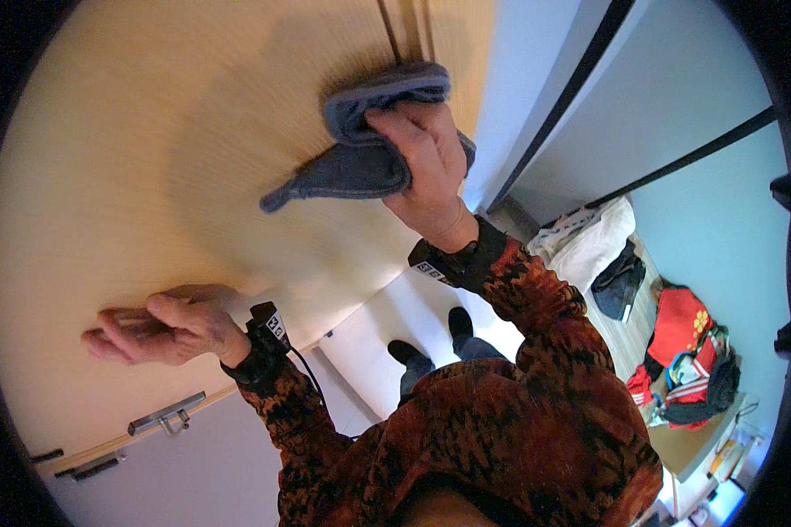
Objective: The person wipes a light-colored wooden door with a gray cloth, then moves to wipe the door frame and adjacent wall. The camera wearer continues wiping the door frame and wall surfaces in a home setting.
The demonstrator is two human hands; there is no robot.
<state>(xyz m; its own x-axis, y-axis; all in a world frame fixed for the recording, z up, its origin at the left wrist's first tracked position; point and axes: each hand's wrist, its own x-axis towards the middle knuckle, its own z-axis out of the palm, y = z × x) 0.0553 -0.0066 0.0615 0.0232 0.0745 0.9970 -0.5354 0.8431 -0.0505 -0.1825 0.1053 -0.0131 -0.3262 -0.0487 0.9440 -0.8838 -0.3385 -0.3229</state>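
Observation:
A folded dark blue-grey cloth (356, 165) is in the grip of my right hand (428, 158), held against a wooden door panel (237, 132) near its right edge. One tapered end of the cloth points left below my fingers. To the lower left, my left hand (165, 329) is at the same panel with its fingers loosely curled and apart, holding nothing. Whether its fingertips touch the wood I cannot tell. Both wrists wear dark bands with marked boxes.
A metal latch (168, 415) sits on the panel's lower left edge. To the right, a white cloth (596, 244) and dark cloth (619, 283) lie on a wooden surface, near a heap of red and black clothes (689, 356). My feet (405, 352) stand on the pale floor.

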